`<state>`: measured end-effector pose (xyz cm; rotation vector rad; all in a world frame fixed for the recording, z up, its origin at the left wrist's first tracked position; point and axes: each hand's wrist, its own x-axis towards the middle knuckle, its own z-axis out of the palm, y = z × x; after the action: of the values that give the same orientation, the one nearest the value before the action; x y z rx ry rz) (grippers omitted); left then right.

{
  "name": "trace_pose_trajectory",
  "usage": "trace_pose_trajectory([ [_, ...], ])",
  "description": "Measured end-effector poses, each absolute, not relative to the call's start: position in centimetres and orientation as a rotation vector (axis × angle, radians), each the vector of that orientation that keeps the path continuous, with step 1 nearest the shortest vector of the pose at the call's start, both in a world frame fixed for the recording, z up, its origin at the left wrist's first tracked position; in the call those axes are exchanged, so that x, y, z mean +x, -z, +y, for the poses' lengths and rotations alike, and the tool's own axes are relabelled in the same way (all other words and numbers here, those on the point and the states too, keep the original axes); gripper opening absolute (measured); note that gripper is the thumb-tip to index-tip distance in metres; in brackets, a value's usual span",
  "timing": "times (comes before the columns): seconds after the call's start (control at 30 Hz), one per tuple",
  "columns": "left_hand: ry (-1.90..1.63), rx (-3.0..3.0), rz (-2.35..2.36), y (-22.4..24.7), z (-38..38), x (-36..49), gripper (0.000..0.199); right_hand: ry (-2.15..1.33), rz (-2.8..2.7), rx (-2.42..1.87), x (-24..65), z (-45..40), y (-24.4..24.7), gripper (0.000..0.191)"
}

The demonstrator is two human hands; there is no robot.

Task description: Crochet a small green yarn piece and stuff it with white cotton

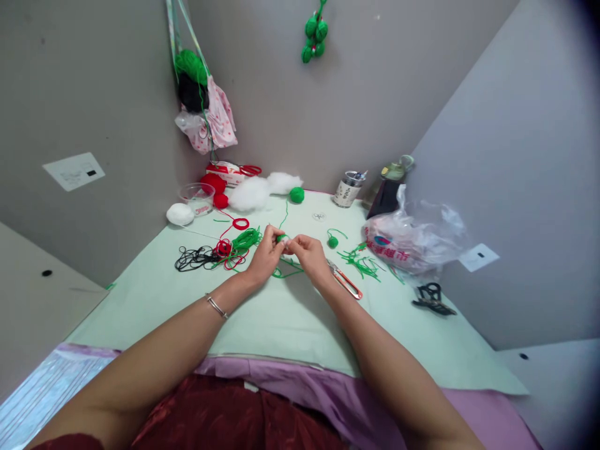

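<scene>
Close to the middle of the table, my left hand (267,255) pinches a small green crocheted ball (282,238) between thumb and fingers. My right hand (308,253) is closed at the ball's right side, its fingertips against a bit of white that looks like stuffing. A green yarn strand runs up from the piece towards a green yarn ball (297,195). Below my hands lies a loose loop of green yarn (290,270). Orange-handled thread snips (347,282) lie partly behind my right wrist. A finished-looking small green ball with a tail (332,242) sits to the right.
Left are tangled black cord (197,257), green yarn (246,238), red yarn (240,224) and a white yarn ball (180,214). White stuffing (250,193) lies behind. Right stand a pen can (347,190), a plastic bag (398,240), green yarn scraps (363,262) and a black hair claw (432,299).
</scene>
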<state>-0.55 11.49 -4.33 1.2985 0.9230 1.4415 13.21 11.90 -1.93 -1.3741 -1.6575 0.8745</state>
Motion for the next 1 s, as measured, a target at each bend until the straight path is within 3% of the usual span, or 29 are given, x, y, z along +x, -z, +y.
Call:
trace_pose_trajectory([
  [0.33,-1.311,1.244,0.925,5.0,12.5,-1.3,0.025,-0.747,-1.779,-1.432,13.6,10.9,1.8,0.024],
  [0.47,-1.297,1.214,1.027,5.5,13.2,-1.3,0.038,-0.713,-1.847,-1.416,12.9,10.0,1.5,0.016],
  [0.67,-1.325,1.128,1.043,5.5,13.0,-0.7,0.039,-0.722,-1.791,-1.432,12.3,10.0,1.5,0.017],
  [0.87,-1.349,1.074,0.883,4.5,11.7,-0.5,0.022,-0.837,-1.669,-1.428,13.3,12.0,2.0,0.028],
  [1.0,-1.335,1.081,0.831,4.4,11.8,-0.6,0.028,-0.872,-1.652,-1.389,13.6,12.3,1.7,0.029],
])
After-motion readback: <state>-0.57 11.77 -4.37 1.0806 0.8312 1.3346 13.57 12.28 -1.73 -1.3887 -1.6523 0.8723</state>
